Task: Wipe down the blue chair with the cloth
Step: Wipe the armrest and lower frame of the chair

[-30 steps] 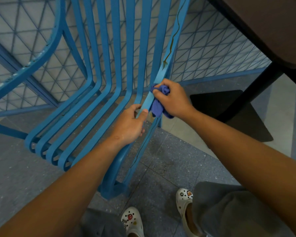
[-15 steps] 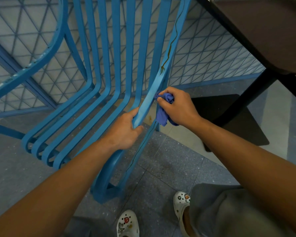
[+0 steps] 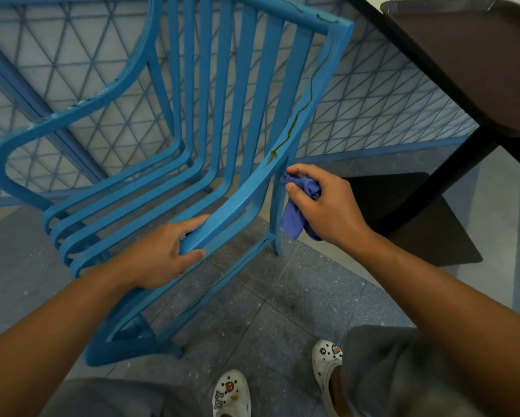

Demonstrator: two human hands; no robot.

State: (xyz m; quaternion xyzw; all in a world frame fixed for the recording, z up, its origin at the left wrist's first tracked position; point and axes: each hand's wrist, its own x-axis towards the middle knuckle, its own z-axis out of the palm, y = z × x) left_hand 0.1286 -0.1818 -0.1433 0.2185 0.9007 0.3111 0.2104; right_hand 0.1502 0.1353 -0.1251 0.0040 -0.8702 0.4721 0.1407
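Fingers of left hand (image 3: 162, 257) curl round chair (image 3: 222, 206) rail; right hand (image 3: 322, 206) bunches cloth (image 3: 298, 206), seemingly touching leg.

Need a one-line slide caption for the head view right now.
Left hand grips the blue chair by its outer slat while the right hand holds a bunched blue cloth by its rear leg.

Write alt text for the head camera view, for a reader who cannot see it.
A person's right hand holds a bunched blue cloth against a rear upright of a blue slatted chair, while the left hand grips the outermost seat slat. A dark table stands right.
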